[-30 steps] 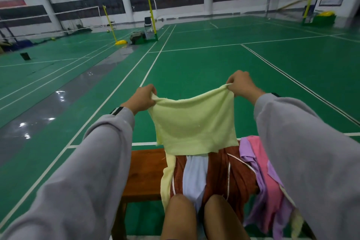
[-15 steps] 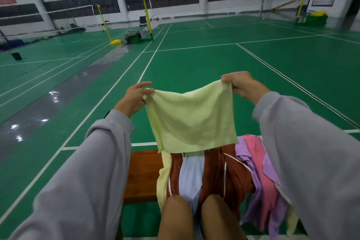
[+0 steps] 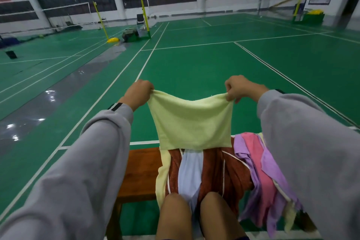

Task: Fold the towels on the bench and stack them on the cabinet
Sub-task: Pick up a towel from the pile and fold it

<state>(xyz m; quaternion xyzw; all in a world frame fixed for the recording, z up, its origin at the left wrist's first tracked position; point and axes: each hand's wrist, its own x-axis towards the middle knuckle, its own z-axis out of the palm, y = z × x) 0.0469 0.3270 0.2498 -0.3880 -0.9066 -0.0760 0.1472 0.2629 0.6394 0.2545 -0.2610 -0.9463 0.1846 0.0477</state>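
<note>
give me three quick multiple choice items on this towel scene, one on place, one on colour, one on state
1. Where is the brown towel?
A. on the bench
B. on the floor
C. on a chair

2. What colour is the held towel?
A. pink
B. pale yellow
C. white

3. How is the held towel kept up?
A. draped over one arm
B. lying flat
C. pinched at its top corners by the left hand and right hand

Answers: 1 A, it lies across the wooden seat; 2 B, its cloth is pale yellow; 3 C, each hand grips a corner.

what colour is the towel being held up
Pale yellow towel, plain; seen in the head view.
</note>
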